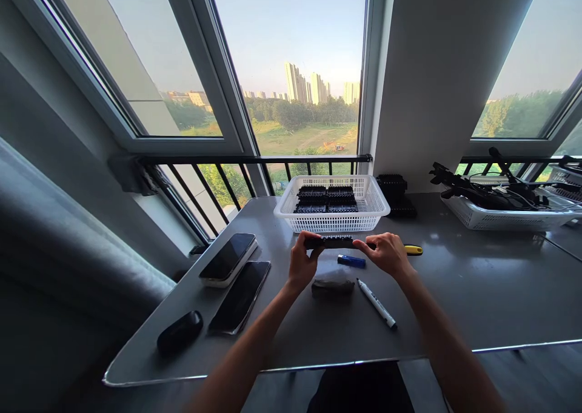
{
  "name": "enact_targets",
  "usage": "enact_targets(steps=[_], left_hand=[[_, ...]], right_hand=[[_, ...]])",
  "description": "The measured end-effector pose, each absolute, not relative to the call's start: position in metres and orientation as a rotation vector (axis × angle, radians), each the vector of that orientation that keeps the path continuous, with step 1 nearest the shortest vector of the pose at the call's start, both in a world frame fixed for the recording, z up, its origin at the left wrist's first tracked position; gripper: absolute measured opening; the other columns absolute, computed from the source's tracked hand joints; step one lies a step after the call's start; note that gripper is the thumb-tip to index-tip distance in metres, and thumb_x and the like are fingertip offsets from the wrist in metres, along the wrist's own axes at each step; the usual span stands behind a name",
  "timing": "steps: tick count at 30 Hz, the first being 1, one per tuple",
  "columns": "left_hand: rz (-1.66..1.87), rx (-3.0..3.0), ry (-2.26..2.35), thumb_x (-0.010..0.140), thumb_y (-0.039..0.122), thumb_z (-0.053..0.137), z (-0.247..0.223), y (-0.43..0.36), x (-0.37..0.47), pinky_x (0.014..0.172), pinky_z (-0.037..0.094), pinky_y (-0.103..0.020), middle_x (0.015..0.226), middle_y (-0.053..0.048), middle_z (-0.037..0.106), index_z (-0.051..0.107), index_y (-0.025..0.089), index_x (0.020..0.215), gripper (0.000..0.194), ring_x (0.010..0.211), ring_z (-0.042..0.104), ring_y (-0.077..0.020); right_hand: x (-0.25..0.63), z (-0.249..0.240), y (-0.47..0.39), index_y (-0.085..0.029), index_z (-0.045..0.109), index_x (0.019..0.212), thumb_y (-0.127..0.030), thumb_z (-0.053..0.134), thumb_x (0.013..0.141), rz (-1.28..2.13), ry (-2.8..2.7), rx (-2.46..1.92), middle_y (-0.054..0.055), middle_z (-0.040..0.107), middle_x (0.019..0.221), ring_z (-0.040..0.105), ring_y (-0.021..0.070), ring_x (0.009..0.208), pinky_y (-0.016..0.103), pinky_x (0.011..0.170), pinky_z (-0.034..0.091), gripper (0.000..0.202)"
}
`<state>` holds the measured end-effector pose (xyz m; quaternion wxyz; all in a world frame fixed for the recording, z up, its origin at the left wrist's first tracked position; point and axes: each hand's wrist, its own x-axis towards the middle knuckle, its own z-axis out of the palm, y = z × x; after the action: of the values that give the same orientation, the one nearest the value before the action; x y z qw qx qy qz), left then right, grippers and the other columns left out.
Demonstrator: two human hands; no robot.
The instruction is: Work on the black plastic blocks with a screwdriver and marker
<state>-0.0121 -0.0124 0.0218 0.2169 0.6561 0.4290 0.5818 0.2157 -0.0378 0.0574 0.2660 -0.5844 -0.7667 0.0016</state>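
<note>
A long black plastic part (pixel 337 242) with a row of small teeth along its top edge is held level above the table. My left hand (pixel 304 261) is closed on its left end. The other end is gripped between the thumb and fingers of my right hand (pixel 386 254). Below the part lie a blue lighter (pixel 351 261) and a dark, blurry lump (pixel 333 288) that I cannot identify. A white marker (pixel 377 304) rests to their right. Behind my right hand shows the yellow handle (pixel 413 250) of a tool, its other end hidden.
A white basket (pixel 331 222) holding several black toothed parts stands at the back, with stacked black pieces (pixel 394 196) beside it. Another basket (pixel 504 218) on the right carries black gear and cables. Phones (pixel 240 298) and a black mouse-shaped object (pixel 180 333) lie left.
</note>
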Motion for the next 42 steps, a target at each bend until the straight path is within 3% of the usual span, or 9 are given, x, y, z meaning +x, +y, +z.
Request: enact_targets(steps=[34, 42], left_hand=[[1.601, 1.694, 1.169, 0.069, 0.016, 0.064, 0.023, -0.007, -0.018, 0.073, 0.049, -0.029, 0.08, 0.0, 0.061, 0.052, 0.02, 0.089, 0.024, 0.076, 0.061, -0.0157], [1.571, 1.713, 1.173, 0.069, 0.014, 0.063, 0.027, -0.009, -0.018, 0.074, 0.049, -0.03, 0.081, 0.0, 0.062, 0.053, 0.02, 0.089, 0.023, 0.076, 0.061, -0.0164]], right_hand=[[0.225, 0.055, -0.032, -0.019, 0.053, 0.05, -0.069, 0.031, 0.09, 0.038, -2.048, -1.563, 0.003, 0.053, 0.049, 0.044, 0.0134, 0.048, 0.027, 0.053, 0.02, 0.068], [0.228, 0.05, -0.029, -0.017, 0.044, 0.048, -0.07, 0.032, 0.089, 0.081, -2.042, -1.513, 0.0, 0.047, 0.046, 0.038, 0.0099, 0.044, 0.025, 0.051, 0.019, 0.068]])
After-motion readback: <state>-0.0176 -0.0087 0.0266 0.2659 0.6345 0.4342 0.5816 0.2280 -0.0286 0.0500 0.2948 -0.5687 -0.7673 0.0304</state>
